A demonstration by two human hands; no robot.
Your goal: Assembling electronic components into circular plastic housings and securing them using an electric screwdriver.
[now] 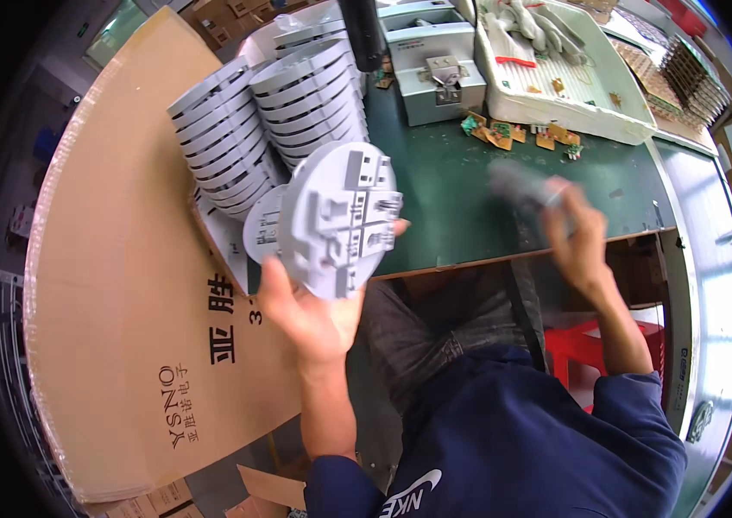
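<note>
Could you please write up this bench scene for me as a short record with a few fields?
Left hand: holds a round grey plastic disc, ribbed side up
Right hand: grips a blurred grey tool above the green mat
Stock: stacks of grey discs on a cardboard box
Also: white tray, small circuit boards, grey machine

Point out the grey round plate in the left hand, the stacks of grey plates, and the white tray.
grey round plate point(340, 216), head view, middle of its ribbed face.
stacked grey plates point(310, 95), head view, right stack's rims.
white tray point(556, 116), head view, front wall.
</note>
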